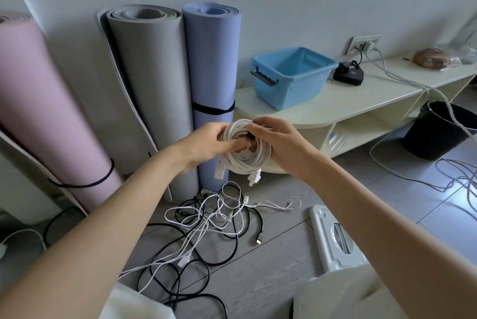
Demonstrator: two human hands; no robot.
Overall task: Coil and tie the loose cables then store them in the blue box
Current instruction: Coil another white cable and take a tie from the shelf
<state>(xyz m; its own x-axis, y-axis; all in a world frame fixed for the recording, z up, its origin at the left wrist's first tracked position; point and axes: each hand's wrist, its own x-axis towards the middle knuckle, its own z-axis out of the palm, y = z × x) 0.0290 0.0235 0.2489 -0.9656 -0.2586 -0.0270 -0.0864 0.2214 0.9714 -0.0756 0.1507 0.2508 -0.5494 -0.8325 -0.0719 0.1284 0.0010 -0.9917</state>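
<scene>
Head view: tying step. Left hand (pixel 206 141) grips white cable coil (pixel 245 148) mid-air below the shelf; right hand (pixel 277 139) pinches black tie (pixel 249 135) on it. Next: cinch, drop into empty blue box (pixel 291 77).

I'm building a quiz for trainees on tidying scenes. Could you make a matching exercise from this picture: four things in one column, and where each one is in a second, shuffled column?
Things:
1. white cable coil
2. blue box
3. tangled loose cables
4. black bucket

Places:
A. spread on the floor by the mats
B. on the floor right of the shelf
C. held between left hand and right hand
D. on top of the low shelf

Pairs: 1-C, 2-D, 3-A, 4-B
</scene>
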